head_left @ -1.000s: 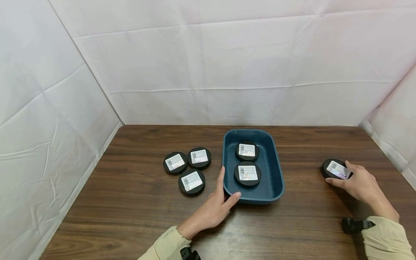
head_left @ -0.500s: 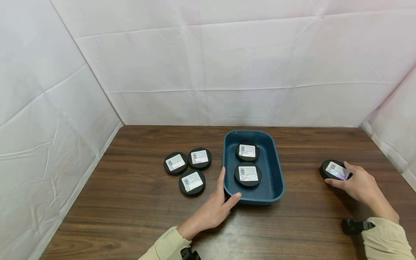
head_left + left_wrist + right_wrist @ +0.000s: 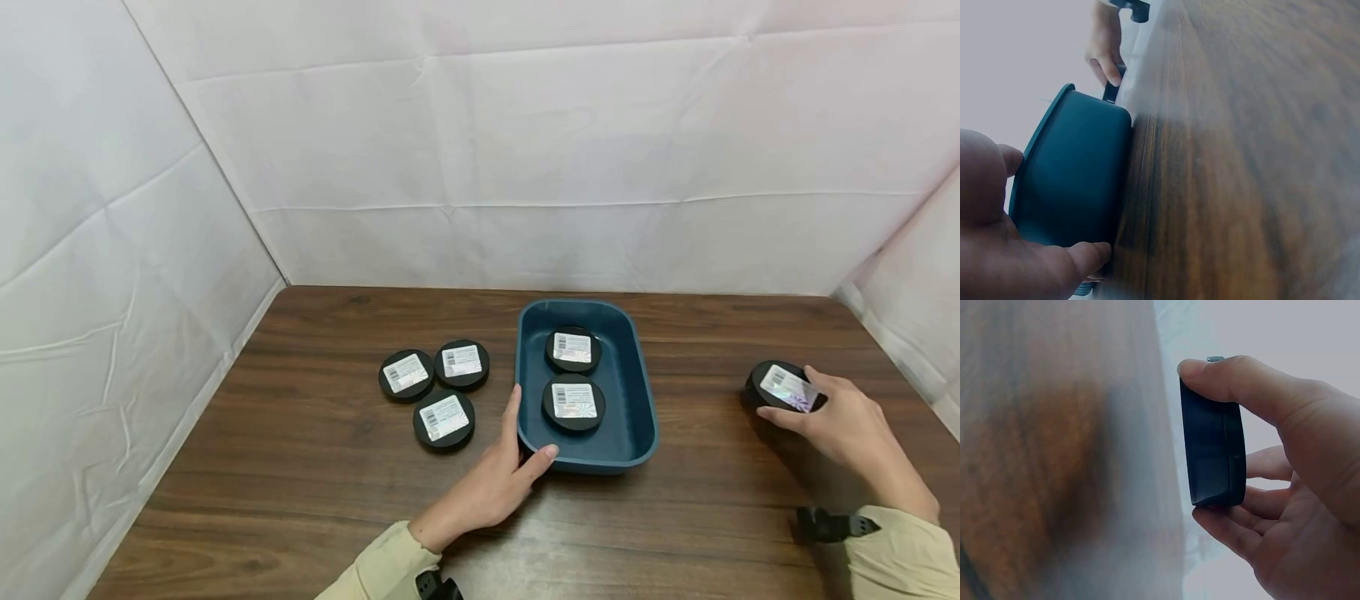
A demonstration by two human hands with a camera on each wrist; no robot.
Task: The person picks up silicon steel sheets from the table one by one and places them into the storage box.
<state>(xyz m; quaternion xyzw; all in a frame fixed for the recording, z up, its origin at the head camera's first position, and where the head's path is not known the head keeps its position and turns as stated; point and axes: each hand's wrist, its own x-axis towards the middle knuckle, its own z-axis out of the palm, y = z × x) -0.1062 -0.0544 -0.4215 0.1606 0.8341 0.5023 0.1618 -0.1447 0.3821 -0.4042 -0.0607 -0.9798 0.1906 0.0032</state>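
My right hand (image 3: 855,421) pinches a flat round black container (image 3: 783,385) with a white barcode label on top. In the right wrist view this container (image 3: 1213,447) is seen edge-on, between the thumb and the fingers, just above the table. My left hand (image 3: 491,479) holds the near left corner of a blue rectangular tray (image 3: 647,400), thumb at the near rim and index finger along the left side. The left wrist view shows a fingertip low on the tray's wall (image 3: 1079,169). Two similar labelled containers, a far one (image 3: 572,349) and a near one (image 3: 573,403), lie inside.
Left of the tray, three more black containers lie close together: one at left (image 3: 406,375), one at back (image 3: 462,364) and one in front (image 3: 444,421). The wooden table (image 3: 300,467) is bounded by white cloth walls (image 3: 562,167) behind and at both sides.
The right hand has raised its container slightly off the table and shifted it a little to the right. The left hand and the tray have stayed in place.
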